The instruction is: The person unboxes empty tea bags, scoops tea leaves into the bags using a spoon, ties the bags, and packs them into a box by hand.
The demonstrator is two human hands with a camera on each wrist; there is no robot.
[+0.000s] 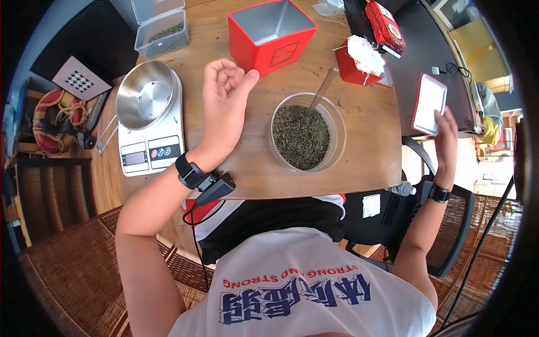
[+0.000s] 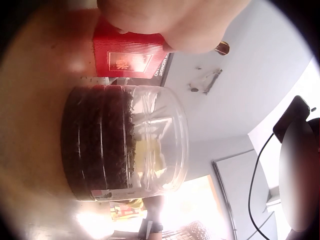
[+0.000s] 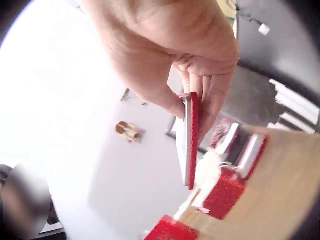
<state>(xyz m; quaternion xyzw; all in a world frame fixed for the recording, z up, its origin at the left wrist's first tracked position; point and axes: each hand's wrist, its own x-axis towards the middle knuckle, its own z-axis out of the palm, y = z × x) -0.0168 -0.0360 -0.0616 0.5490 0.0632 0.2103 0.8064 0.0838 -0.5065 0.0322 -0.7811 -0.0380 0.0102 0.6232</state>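
Observation:
In the head view my right hand (image 1: 446, 140) pinches a red lid (image 1: 429, 104) with a pale inside, beyond the table's right side. The right wrist view shows the lid edge-on, with the thumb on its pale face and fingers behind the red one. My left hand (image 1: 223, 109) has loosely bent fingers and holds nothing; its thumb tip overlaps the corner of an open red box (image 1: 272, 50) with a silvery inside. Just right of that hand stands a clear plastic jar (image 1: 341, 149), partly filled with dried leaves (image 1: 300, 140). A clear stick (image 1: 323, 90) leans up out of them.
A steel pan (image 1: 146, 95) sits on a kitchen scale (image 1: 150, 154) at left. Behind it is a clear box (image 1: 163, 42) of leaves. A smaller red box (image 1: 351, 67) with a crumpled white bag (image 1: 365, 53) stands back right, near a red packet (image 1: 384, 25).

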